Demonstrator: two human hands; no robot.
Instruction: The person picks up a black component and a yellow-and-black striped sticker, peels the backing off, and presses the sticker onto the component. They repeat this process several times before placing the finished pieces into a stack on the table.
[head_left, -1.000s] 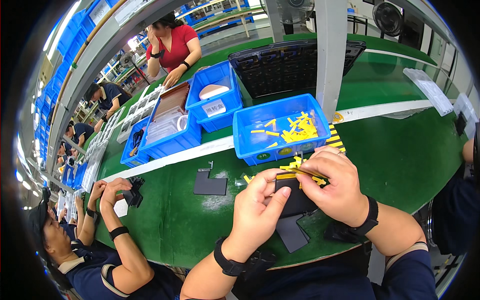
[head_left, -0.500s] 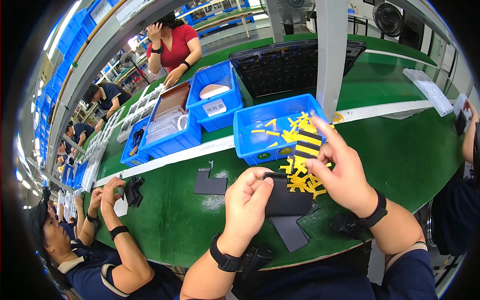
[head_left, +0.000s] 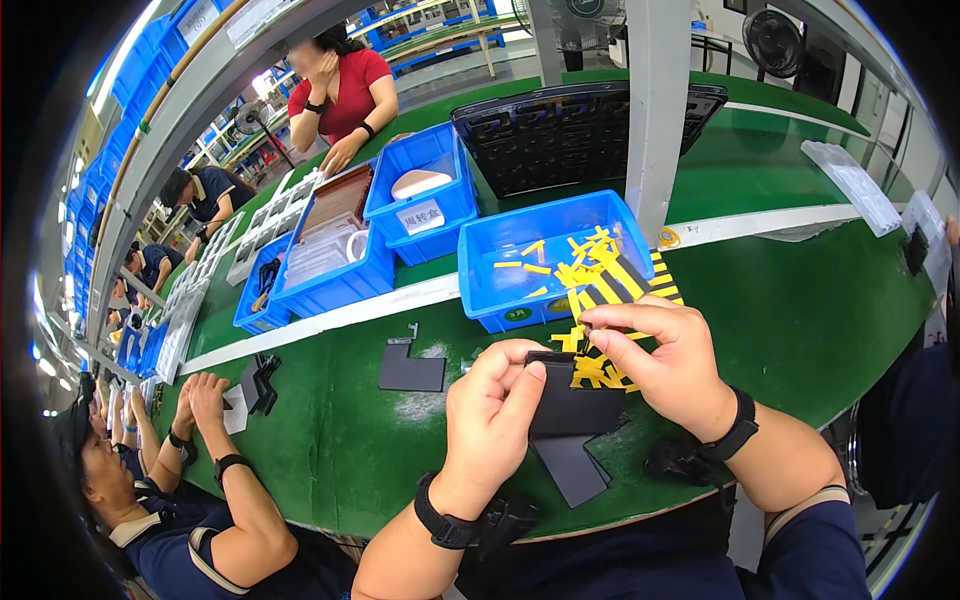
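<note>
Just in front of the blue plastic bin [head_left: 545, 262] of yellow strips, left hand [head_left: 495, 420] pinches the flat black sheet piece [head_left: 572, 405] steady above the green surface [head_left: 800, 310], while right hand [head_left: 665, 360] fingertips grip a yellow adhesive strip [head_left: 590, 372] at its edge.

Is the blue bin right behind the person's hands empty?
No, the blue bin holds a scatter of yellow strips, loose on its floor just beyond the left hand and right hand.
</note>
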